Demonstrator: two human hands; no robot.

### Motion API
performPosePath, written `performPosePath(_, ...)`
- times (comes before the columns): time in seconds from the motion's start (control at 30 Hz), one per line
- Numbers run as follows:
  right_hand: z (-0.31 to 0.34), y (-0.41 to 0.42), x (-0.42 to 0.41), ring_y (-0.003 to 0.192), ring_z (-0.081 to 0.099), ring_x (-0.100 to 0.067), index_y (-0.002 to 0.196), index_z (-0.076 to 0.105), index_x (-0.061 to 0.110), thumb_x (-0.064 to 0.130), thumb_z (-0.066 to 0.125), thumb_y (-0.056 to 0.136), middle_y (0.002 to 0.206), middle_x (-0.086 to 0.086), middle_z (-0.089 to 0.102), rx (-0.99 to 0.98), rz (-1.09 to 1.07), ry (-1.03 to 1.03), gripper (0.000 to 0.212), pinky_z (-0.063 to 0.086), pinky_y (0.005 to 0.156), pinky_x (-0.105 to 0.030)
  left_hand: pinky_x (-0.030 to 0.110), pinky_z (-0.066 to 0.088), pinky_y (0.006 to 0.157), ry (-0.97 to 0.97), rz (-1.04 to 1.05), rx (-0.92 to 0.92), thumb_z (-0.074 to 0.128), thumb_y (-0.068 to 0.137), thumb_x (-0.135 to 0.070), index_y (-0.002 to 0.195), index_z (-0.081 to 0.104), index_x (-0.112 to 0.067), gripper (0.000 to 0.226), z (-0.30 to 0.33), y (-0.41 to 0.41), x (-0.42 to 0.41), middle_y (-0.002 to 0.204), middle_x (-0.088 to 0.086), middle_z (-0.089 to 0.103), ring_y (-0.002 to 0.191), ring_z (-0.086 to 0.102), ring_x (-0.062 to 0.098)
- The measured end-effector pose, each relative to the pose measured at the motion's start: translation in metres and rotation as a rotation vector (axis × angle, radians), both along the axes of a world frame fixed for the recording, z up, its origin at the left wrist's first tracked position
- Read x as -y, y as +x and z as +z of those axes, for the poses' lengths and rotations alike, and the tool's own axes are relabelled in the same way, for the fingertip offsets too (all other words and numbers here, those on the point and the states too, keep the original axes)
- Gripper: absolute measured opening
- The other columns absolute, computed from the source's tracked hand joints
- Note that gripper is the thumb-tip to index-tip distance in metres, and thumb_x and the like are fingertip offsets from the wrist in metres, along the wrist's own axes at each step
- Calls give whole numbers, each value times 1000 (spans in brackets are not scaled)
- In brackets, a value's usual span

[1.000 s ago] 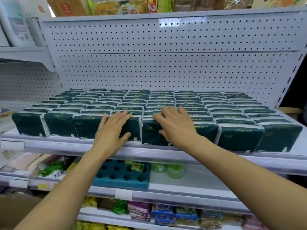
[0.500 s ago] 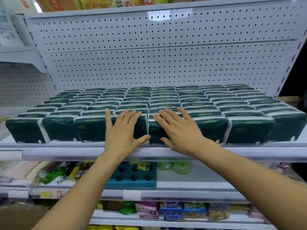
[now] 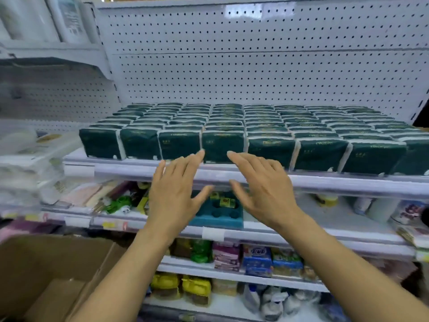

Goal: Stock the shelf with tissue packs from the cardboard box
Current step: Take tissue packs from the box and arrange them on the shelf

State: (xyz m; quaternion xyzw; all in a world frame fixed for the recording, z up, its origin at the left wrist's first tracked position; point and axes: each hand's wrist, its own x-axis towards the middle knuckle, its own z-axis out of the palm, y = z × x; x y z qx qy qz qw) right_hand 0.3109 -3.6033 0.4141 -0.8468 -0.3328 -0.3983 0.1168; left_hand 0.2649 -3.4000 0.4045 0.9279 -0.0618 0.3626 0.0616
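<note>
Dark green tissue packs (image 3: 271, 149) fill the white shelf (image 3: 325, 182) in several tight rows from its front lip back to the pegboard. My left hand (image 3: 174, 194) and my right hand (image 3: 262, 189) hover side by side just in front of the shelf lip, fingers spread and straight, holding nothing. Their fingertips reach up near the front face of the middle pack (image 3: 222, 146) without clearly touching it. The brown cardboard box (image 3: 53, 275) stands open at the lower left.
A white pegboard back wall (image 3: 255, 66) rises behind the packs. Below are shelves with a teal foam tray (image 3: 218, 217), green and yellow goods and blue packets (image 3: 257, 254). More white shelving with packaged goods stands on the left.
Both hands have come off the front tissue packs and drawn back and down, in front of the shelf lip. The view has pulled back and turned left, showing the cardboard box.
</note>
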Motion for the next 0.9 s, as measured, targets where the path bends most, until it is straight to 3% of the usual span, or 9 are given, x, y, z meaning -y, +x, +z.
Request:
performPosePath(0.2,-40,-67,-80,118,55,-28,139,49,17,42,46,92,136,-7,54,-168,85,-57,53,47,88,-41,49,40,107,-29,213,-179,49,92,-57,144,46,-24,61,-44,-107,-72,136,-1,57,124,53,22)
performPosePath(0.3,-56,-91,-129,123,53,-31,136,50,19,40,60,90,140,-8,51,-262,115,-138,52,48,90,-44,49,40,105,-8,311,-289,44,91,-58,141,51,-24,60,-56,-152,-126,137,1,57,123,55,24)
performPosePath(0.47,-80,-122,-211,128,48,-30,135,51,20,42,61,89,142,-8,49,-366,201,-251,53,45,96,-47,39,35,109,-129,453,-479,55,93,-51,146,44,-25,59,-77,-208,-219,149,-2,44,135,42,21)
performPosePath(0.63,-106,-140,-309,120,55,-29,132,56,18,39,69,82,132,-6,57,-435,277,-354,56,49,91,-42,36,42,104,-261,485,-661,53,95,-49,148,37,-25,60,-101,-228,-328,150,-3,39,135,38,18)
performPosePath(0.9,-193,-129,-480,139,31,-21,149,33,24,34,50,97,150,0,36,-818,279,-514,55,32,108,-37,37,39,108,-411,409,-1012,55,96,-44,149,34,-23,60,-174,-196,-489,149,4,40,134,42,22)
